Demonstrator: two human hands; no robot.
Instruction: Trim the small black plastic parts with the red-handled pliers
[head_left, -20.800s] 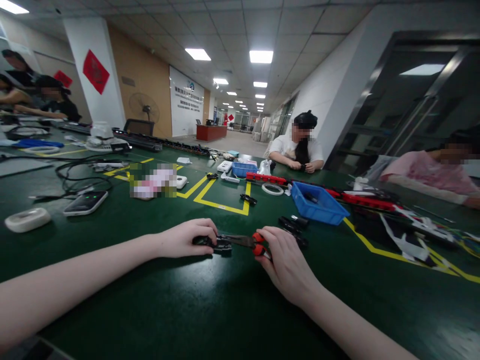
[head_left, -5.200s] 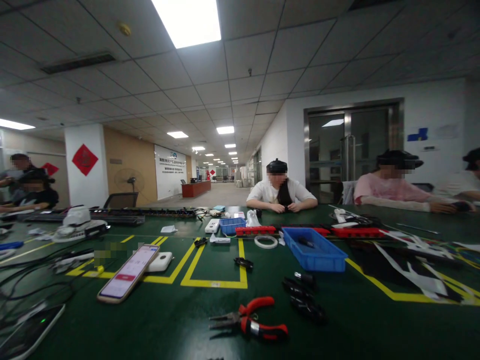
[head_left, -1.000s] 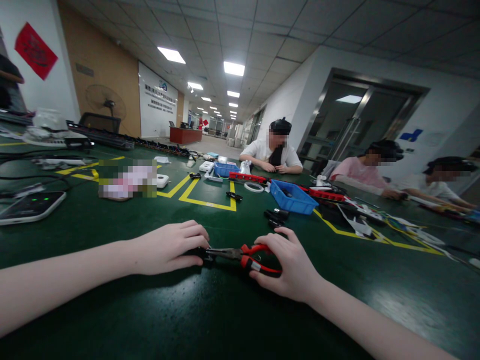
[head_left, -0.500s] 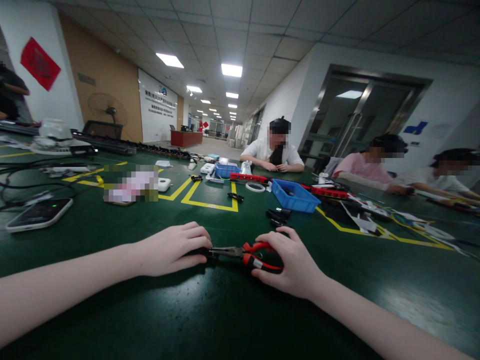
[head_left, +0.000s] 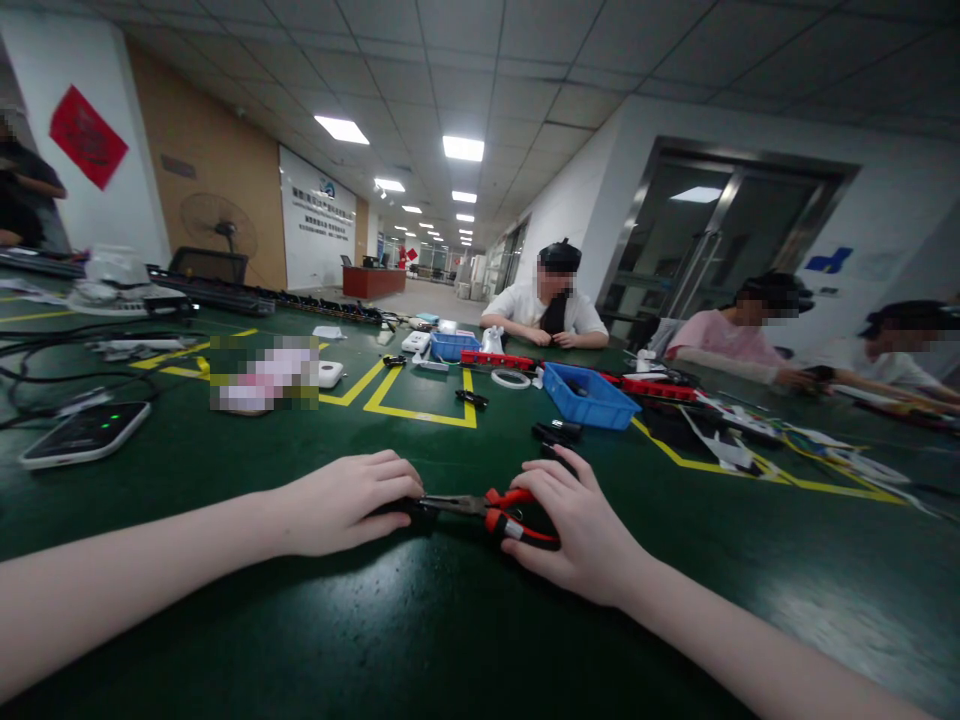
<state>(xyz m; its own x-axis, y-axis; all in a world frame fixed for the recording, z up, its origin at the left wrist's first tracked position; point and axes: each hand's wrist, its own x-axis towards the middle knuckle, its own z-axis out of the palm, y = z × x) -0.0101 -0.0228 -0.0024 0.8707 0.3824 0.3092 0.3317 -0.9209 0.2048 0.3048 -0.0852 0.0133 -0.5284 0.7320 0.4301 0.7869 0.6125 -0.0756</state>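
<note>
My right hand (head_left: 574, 520) is closed around the red and black handles of long-nose pliers (head_left: 495, 507), whose jaws point left. My left hand (head_left: 360, 503) pinches a small black piece (head_left: 424, 513), mostly hidden under the fingers, so I cannot make out its kind. The tips of the pliers meet this piece beside my left fingertips; whether they grip it is hidden. Just beyond my right hand lie several black parts (head_left: 556, 432) on the green table (head_left: 360, 620).
Beyond the hands stand a blue bin (head_left: 589, 395) and a white ring of tape (head_left: 510, 379). A phone-like device (head_left: 86, 435) and cables lie at the left. Papers and wires (head_left: 840, 455) are spread at the right. Three people sit across the table.
The view has shifted very slightly. Around the plier handles, the right hand's fingers have drawn in a little; the left hand still pinches the black piece at the jaw tips.
</note>
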